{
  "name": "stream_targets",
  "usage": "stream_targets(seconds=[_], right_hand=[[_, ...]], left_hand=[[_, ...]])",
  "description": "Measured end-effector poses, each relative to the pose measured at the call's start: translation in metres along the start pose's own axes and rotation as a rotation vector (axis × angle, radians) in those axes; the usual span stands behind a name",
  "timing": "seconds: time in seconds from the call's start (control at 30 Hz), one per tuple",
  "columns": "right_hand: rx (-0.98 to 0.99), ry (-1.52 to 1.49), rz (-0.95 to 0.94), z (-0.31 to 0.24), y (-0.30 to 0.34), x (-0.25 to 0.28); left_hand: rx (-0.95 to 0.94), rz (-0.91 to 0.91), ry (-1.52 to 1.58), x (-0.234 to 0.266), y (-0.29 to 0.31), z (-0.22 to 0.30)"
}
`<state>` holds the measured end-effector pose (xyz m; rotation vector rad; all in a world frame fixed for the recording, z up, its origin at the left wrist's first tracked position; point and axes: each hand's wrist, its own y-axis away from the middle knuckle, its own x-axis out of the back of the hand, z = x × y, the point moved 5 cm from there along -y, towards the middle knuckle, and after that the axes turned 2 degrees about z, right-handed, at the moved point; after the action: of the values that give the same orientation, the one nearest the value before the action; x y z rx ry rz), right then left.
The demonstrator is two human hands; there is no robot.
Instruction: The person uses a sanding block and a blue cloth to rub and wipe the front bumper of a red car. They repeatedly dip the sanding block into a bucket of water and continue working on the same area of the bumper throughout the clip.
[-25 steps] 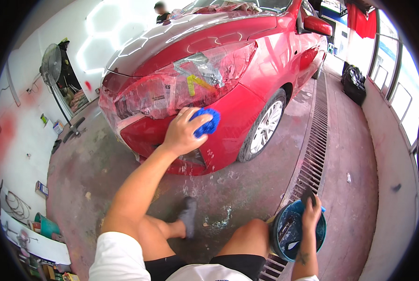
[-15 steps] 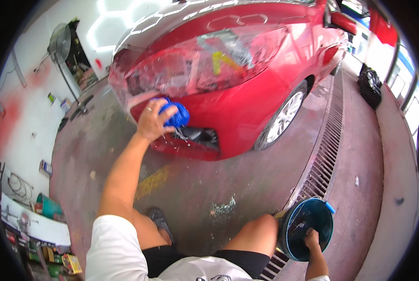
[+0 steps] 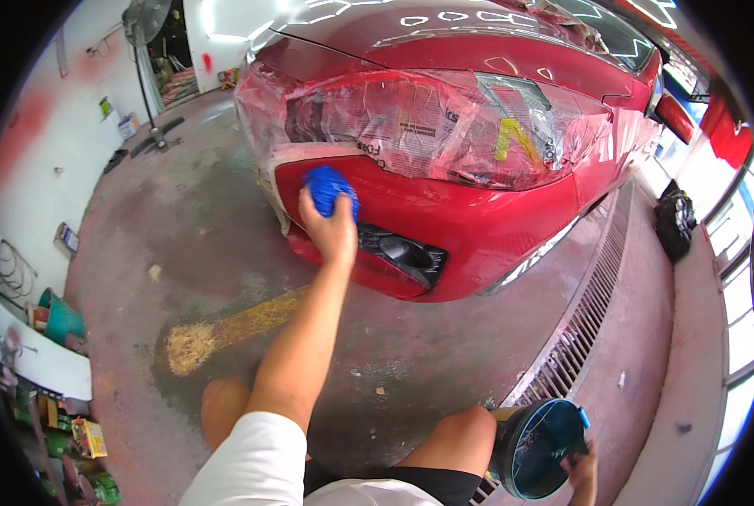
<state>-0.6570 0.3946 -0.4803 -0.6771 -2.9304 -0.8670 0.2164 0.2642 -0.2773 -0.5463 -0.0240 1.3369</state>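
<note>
My left hand (image 3: pixel 332 229) is closed round a crumpled blue cloth (image 3: pixel 332 191) and presses it to the red car bumper (image 3: pixel 444 207), just above a black fog-lamp recess (image 3: pixel 404 251). Over the headlight area lies a masking cover of newspaper and film (image 3: pixel 428 122), stained with red paint. At lower right my right hand (image 3: pixel 583 469) is at the near right rim of a dark bucket (image 3: pixel 512 447). Its fingers are curled near something dark that I cannot make out. Inside the bucket there is dark liquid.
A floor drain grate (image 3: pixel 575 337) runs along the right side, with a black bag (image 3: pixel 674 223) by the wall. On the left stand a pedestal fan (image 3: pixel 153 139), a green bucket (image 3: pixel 62 320) and cluttered shelves. A yellow stripe (image 3: pixel 242 327) marks the floor.
My left hand has brought the dripping cloth onto the bumper. My right hand has moved from inside the bucket to its rim. The view has shifted, showing the car's front more fully.
</note>
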Motion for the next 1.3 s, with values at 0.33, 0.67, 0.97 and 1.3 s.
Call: stream_targets(seconds=[0.33,0.67,0.97,1.3], right_hand=[[1.422,0.83,-0.721,-0.314,0.269,-0.453],[2.405,1.931,-0.343,-0.319,0.249,-0.545],[2.503,1.553,-0.523,-0.272,0.323,-0.689],[2.619,1.789,-0.275,-0.308,0.261,-0.573]], left_hand=[[-0.639,-0.38,-0.053,-0.023,0.098,0.026],[0.175,0.034,0.27,0.017,0.003,-0.068],[0.311,-0.008,0.298,0.017,-0.005,-0.069],[0.278,-0.03,0.156,0.013,-0.004,-0.069]])
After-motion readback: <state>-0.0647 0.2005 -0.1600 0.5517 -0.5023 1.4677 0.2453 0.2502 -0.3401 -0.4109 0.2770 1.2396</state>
